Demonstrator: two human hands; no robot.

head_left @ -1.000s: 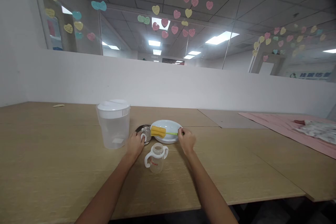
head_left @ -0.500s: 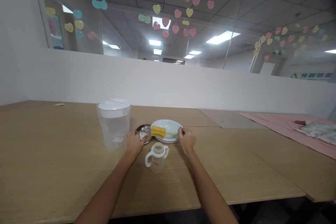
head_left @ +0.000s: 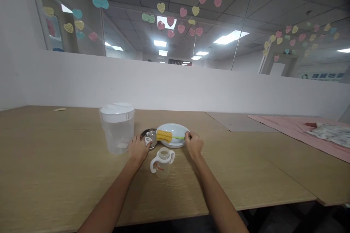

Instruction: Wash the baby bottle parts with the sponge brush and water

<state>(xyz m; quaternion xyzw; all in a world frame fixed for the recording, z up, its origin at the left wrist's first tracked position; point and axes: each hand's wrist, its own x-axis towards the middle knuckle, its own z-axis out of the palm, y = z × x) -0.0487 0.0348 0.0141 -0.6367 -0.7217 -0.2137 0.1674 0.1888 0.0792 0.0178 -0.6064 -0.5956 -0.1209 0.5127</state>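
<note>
From the head camera, I see the tall clear plastic pitcher with a white lid (head_left: 117, 131) close beside my left hand (head_left: 138, 150); a careless swing of that wrist could knock it. My left fingertips reach a small white plastic piece (head_left: 148, 140) at the round shiny metal dish (head_left: 144, 134); whether they are clamped on it or just touching, I cannot tell; pressing on the dish's edge could tip it and slide the small clear domed cover (head_left: 152, 137) off. The clear bottle with two white handles (head_left: 163, 172) stands upright and open on the table nearer me; either forearm, drawn back low, could topple it. My right fingers are pinched on the thin end of the yellow sponge brush with a green stem (head_left: 164, 136), its head over the rim of the white oval bowl (head_left: 176, 128); a loose pinch could let it roll. Against the first frame, my left hand sits slightly further left, the white piece lies differently between its fingers; bottle, brush, bowl and right hand look unchanged.
</note>
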